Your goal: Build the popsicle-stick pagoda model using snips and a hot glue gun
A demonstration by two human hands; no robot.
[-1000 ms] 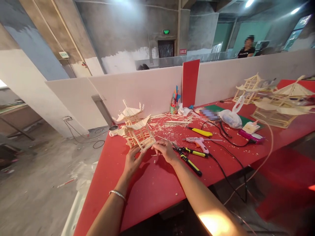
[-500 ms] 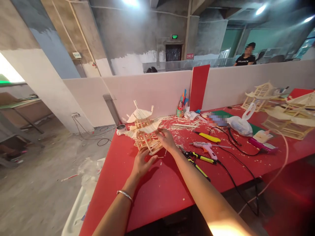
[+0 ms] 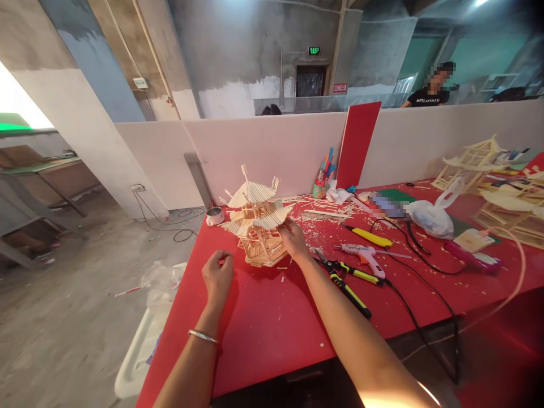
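A small pagoda model built of pale wooden sticks stands on the red table. My right hand is at its right side, fingers pinched on the edge of the lower roof. My left hand hovers over the table a little to the left of the model, apart from it, fingers curled in loosely with nothing seen in them. A metal bracelet is on my left wrist.
Right of my hand lie yellow-handled pliers, a glue gun with a black cord, a yellow knife and wood scraps. A pen cup, a plastic bag and more stick models stand further back. A person sits beyond the partition.
My left hand has let go of the model's base and drawn back to the left. The model now stands more upright, with my right hand still on its roof.
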